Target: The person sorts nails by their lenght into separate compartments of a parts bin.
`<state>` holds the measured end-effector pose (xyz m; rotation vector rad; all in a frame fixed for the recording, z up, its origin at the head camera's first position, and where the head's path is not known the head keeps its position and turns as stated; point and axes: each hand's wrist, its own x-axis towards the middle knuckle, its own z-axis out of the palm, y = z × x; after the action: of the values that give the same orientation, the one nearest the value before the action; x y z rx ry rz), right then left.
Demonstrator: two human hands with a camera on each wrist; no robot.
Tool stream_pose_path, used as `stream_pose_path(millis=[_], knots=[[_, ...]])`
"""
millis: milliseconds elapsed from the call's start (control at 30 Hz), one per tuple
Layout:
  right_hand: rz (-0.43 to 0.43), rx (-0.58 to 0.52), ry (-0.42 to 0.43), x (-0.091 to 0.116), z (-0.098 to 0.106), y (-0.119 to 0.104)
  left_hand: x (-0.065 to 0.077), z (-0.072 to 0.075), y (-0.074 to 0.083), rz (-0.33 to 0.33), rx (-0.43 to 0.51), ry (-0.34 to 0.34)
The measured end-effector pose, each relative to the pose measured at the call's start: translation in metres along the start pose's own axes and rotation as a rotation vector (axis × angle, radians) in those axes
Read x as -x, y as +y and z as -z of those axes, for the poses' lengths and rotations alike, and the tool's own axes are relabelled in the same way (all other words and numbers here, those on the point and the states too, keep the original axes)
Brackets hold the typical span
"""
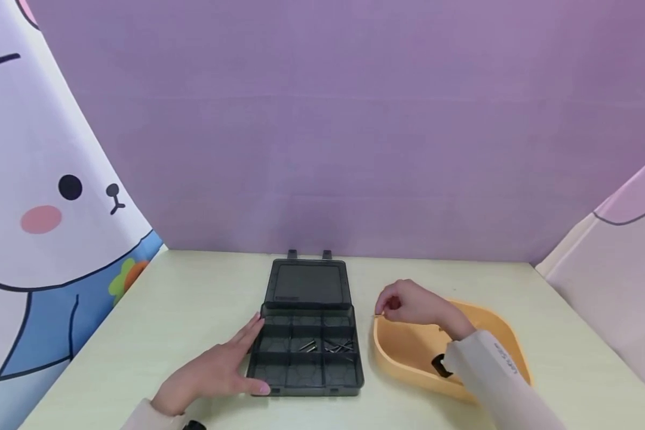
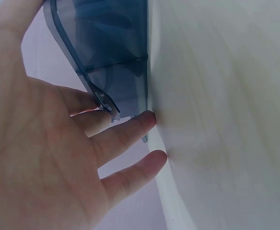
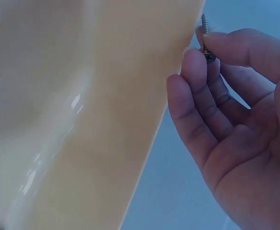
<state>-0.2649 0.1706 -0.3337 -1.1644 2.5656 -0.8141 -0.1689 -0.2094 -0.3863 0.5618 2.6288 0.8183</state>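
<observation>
My right hand (image 1: pixel 411 301) pinches a screw (image 3: pixel 205 36) between thumb and fingertips, at the left rim of the yellow bin (image 1: pixel 408 371). In the right wrist view the screw's threaded end points up and its dark head down. My left hand (image 1: pixel 215 370) rests along the left side of a dark, see-through compartment box (image 1: pixel 303 391), fingers spread and mostly straight. Its thumb lies at the box's front edge. In the left wrist view, fingertips (image 2: pixel 149 117) touch the table beside the box wall. The box lid (image 1: pixel 309 280) is folded back.
Silvery screws (image 1: pixel 307 346) lie in the box's centre compartment, and several darker screws (image 1: pixel 338 346) in the one to its right. My right forearm (image 1: pixel 494 370) crosses over the bin and hides part of it. A purple backdrop (image 1: pixel 322 149) rises behind the pale table (image 1: pixel 209 280).
</observation>
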Motion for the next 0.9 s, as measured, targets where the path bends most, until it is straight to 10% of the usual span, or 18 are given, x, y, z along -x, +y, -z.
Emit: stream_pose_path(millis=[900], knots=[[0.040,0.085,-0.046,-0.072,-0.050,-0.081,-0.001,-0.001,0.000,0.032,-0.010,0.023]])
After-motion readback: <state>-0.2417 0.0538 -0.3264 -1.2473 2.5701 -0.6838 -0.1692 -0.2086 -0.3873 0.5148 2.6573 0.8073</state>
